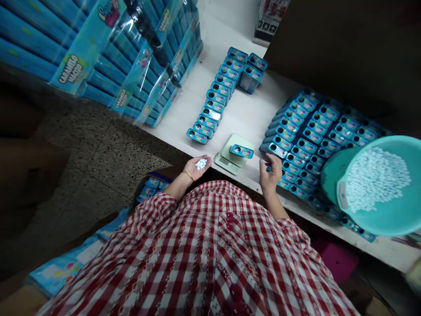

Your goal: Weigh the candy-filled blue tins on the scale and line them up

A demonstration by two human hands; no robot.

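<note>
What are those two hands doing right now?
Left hand: palm up, white oval mints. Right hand: open, beside blue rectangular tin on pale green digital scale.

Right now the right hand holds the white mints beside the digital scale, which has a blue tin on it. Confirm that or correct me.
Wrong hand: the head view shows the white mints in the left hand, not the right hand. The rest stands: they are beside the digital scale, with the blue tin on it.

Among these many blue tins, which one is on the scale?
The blue rectangular tin on the pale green digital scale; it alone rests there, while the others sit in rows on the white table.
</note>
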